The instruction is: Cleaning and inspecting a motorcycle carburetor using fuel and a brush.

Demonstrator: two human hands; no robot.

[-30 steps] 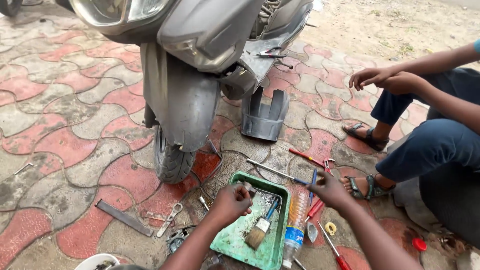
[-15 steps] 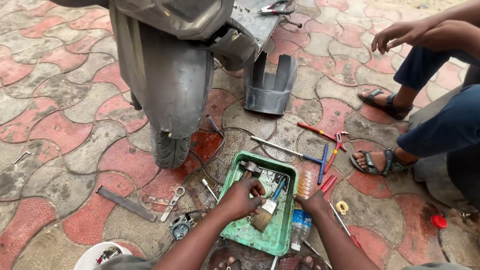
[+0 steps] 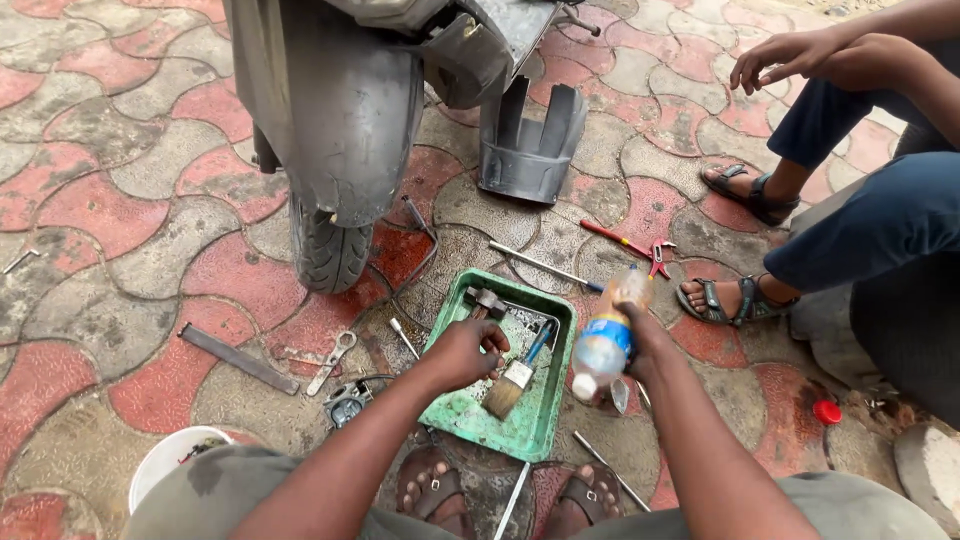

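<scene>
My left hand (image 3: 468,351) rests inside a green tray (image 3: 540,430), fingers curled on a small dark part; whether it grips it is unclear. A paintbrush (image 3: 512,385) with a blue handle lies in the tray beside that hand. My right hand (image 3: 640,335) holds a plastic bottle (image 3: 605,342) with a blue label, lifted and tilted over the tray's right edge. The bottle holds a little yellowish liquid.
A grey scooter's wheel (image 3: 328,250) and body stand just beyond the tray. A loose grey panel (image 3: 528,150), a metal rod (image 3: 545,266), red pliers (image 3: 655,255), a wrench (image 3: 333,360) and a flat bar (image 3: 238,358) lie around. Another person sits at the right, sandalled foot (image 3: 720,300). White bucket (image 3: 170,460) near left.
My right hand has picked the bottle up off the ground and raised it beside the tray. My left hand stays in the tray. The view has moved closer and downward.
</scene>
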